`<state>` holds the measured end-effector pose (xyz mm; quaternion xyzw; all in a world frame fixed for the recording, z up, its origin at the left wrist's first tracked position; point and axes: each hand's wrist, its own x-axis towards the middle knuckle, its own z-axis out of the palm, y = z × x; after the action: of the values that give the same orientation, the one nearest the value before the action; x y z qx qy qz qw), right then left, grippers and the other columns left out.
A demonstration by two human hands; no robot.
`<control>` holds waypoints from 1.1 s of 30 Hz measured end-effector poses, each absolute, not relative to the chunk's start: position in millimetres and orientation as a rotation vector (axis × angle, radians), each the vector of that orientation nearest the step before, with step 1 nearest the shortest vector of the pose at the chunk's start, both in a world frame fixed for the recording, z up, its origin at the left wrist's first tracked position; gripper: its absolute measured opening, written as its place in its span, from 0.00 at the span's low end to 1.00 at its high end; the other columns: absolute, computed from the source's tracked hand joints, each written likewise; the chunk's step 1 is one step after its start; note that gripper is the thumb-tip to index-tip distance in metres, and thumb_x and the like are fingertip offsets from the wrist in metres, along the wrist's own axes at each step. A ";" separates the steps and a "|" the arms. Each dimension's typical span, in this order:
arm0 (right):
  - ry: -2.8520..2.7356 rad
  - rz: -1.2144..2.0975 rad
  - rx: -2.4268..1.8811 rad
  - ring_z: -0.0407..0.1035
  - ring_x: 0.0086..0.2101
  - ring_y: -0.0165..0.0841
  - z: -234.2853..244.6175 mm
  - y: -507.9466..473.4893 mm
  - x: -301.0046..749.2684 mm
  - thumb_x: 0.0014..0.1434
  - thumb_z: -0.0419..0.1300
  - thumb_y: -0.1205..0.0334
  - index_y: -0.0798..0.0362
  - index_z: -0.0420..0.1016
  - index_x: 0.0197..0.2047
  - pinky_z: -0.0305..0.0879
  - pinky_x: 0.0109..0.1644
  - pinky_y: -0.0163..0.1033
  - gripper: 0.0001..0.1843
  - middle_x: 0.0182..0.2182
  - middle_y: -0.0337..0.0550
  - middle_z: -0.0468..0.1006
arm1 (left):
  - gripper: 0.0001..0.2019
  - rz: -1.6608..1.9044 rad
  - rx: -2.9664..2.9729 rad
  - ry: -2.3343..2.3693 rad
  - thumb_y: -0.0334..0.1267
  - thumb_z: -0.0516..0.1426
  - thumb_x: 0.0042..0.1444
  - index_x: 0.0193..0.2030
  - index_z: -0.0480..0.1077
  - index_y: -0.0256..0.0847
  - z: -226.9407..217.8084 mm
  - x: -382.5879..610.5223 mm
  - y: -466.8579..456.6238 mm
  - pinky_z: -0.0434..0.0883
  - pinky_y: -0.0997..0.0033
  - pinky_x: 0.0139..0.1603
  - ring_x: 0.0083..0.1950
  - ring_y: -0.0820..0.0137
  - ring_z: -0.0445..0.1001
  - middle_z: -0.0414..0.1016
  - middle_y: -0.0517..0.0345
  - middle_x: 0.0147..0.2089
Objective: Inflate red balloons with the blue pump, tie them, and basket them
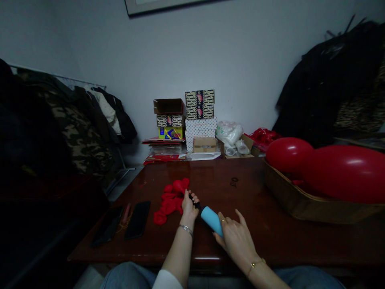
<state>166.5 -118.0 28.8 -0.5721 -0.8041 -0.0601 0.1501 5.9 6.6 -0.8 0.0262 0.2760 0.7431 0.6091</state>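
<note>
We hold blue cylinder [211,220] over counter [255,196] front edge: left grip [189,205] closed round dark end beside red balloons [168,206], right grip [237,235] round near end; next move likely needs steadiness.

At the frame's top edge, we lose most of a framed picture [168,7]; at the right edge, part of a red balloon [345,172]. Near centre, the left hand [189,205] partly hides the blue hand pump's [211,219] dark front, and the right hand [237,237] its near end. We find the small dark item [234,182] too small to identify.
</note>
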 end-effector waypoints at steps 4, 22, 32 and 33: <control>-2.327 -0.131 -1.623 0.72 0.36 0.35 30.4 -129.8 178.9 0.56 0.56 0.57 0.59 0.65 0.56 0.39 0.63 0.49 0.26 0.35 0.47 0.78 | 0.12 1.719 0.066 0.629 0.42 0.51 0.62 0.29 0.57 0.39 1.7 -5.6 10.2 0.51 0.86 0.12 0.15 0.84 0.51 0.52 0.68 0.21; -2.328 -0.221 -1.644 0.72 0.34 0.34 34.8 -123.2 179.0 0.56 0.56 0.57 0.59 0.67 0.54 0.43 0.60 0.49 0.24 0.32 0.46 0.78 | 0.12 1.733 0.075 0.595 0.42 0.52 0.61 0.29 0.57 0.39 3.6 13.0 -0.1 0.53 0.85 0.14 0.16 0.83 0.54 0.54 0.67 0.21; -2.331 -0.152 -1.680 0.73 0.34 0.36 37.1 -104.2 150.8 0.54 0.57 0.58 0.61 0.67 0.53 0.42 0.61 0.48 0.25 0.34 0.49 0.78 | 0.13 1.719 0.135 0.668 0.44 0.55 0.58 0.29 0.58 0.39 -1.6 8.7 2.8 0.56 0.84 0.14 0.16 0.82 0.55 0.55 0.67 0.21; -2.331 -0.139 -1.674 0.73 0.34 0.36 36.9 -105.5 149.2 0.54 0.57 0.58 0.61 0.67 0.53 0.42 0.61 0.48 0.25 0.34 0.49 0.78 | 0.14 1.727 0.123 0.672 0.44 0.54 0.59 0.29 0.57 0.39 -2.6 4.9 4.7 0.54 0.85 0.13 0.15 0.83 0.53 0.54 0.68 0.21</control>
<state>149.2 -105.5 36.9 -0.5775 -0.8039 -0.0480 0.1338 4.9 4.7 -2.6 0.0532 0.2899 0.7448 0.5987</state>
